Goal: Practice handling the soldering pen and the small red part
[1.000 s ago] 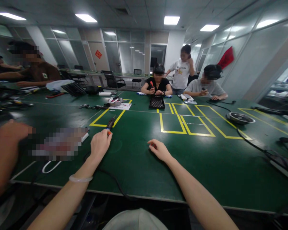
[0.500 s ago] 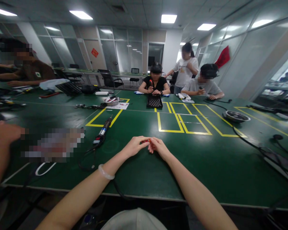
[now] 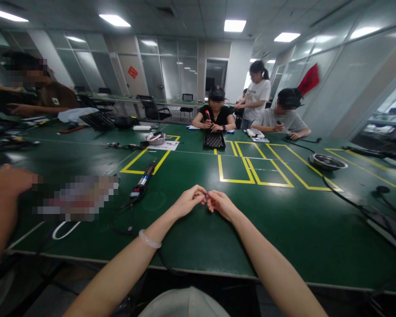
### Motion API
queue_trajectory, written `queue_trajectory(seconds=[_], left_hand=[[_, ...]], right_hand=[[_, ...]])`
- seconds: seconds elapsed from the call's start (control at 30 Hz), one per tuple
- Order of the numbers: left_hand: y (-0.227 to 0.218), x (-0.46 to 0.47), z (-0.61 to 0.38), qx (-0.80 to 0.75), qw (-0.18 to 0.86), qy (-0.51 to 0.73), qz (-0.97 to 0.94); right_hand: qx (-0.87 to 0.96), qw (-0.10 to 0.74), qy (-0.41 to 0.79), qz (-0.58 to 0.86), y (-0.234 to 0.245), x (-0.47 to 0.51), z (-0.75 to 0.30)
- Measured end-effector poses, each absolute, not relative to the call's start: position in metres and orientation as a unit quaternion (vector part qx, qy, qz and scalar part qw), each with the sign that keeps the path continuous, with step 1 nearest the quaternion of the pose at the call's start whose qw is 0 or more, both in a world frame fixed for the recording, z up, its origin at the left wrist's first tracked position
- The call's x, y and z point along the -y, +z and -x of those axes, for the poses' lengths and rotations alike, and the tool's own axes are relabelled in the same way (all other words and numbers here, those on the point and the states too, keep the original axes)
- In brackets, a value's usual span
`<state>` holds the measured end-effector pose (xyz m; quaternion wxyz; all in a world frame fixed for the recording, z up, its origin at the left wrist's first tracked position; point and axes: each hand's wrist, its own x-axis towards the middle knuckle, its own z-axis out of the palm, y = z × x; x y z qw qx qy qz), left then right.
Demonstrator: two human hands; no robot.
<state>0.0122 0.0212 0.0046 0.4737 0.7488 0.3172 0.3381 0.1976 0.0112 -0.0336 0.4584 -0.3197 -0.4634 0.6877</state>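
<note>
My left hand (image 3: 190,200) and my right hand (image 3: 220,204) meet fingertip to fingertip just above the green table (image 3: 198,242). The fingers of both are curled and pinched together. Whatever they hold is too small or too well covered to name. Left of my hands lies an electric screwdriver (image 3: 143,179) with a dark, silver and blue body, its cable trailing toward me. A translucent bangle (image 3: 149,240) circles my left wrist.
Yellow tape outlines (image 3: 236,180) mark the table ahead. Opposite, a person works over a black tray (image 3: 214,141); another sits to the right. A nearby person's hand (image 3: 13,178) reaches in at left. A round metal part (image 3: 328,161) with a black cable lies right.
The small red-orange thing glimpsed between my fingertips is now hidden. My hands stay nearly in place. The standing person across the table has lowered a hand from the face.
</note>
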Motion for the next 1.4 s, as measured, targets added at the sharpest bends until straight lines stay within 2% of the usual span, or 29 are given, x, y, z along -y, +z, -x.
queue_trajectory(seconds=[0.17,0.3,0.4,0.53,0.63,0.7,0.9,1.4], left_hand=[[0.001,-0.025,-0.009,-0.317,0.474,0.331,-0.752],[0.005,-0.023,-0.003,-0.336,0.422,0.306,-0.785],[0.014,-0.024,0.010,-0.420,0.292,0.291,-0.808],[0.024,-0.035,0.053,-0.603,0.013,0.269,-0.751],[0.026,-0.046,0.098,-0.709,-0.093,0.213,-0.665],[0.024,-0.051,0.124,-0.758,-0.093,0.176,-0.622],[0.014,-0.058,0.154,-0.818,0.070,0.048,-0.569],[0.017,-0.046,0.126,-0.765,-0.025,0.033,-0.643]], right_hand=[[0.473,0.451,0.691,0.307,-0.033,-0.009,-0.198],[0.477,0.453,0.687,0.309,-0.034,-0.009,-0.197],[0.479,0.458,0.679,0.316,-0.033,-0.009,-0.196],[0.481,0.458,0.675,0.322,-0.031,-0.008,-0.196],[0.488,0.455,0.670,0.325,-0.030,-0.008,-0.195],[0.493,0.454,0.667,0.327,-0.030,-0.007,-0.195],[0.494,0.460,0.656,0.338,-0.029,-0.007,-0.195],[0.515,0.485,0.622,0.337,-0.035,-0.008,-0.195]])
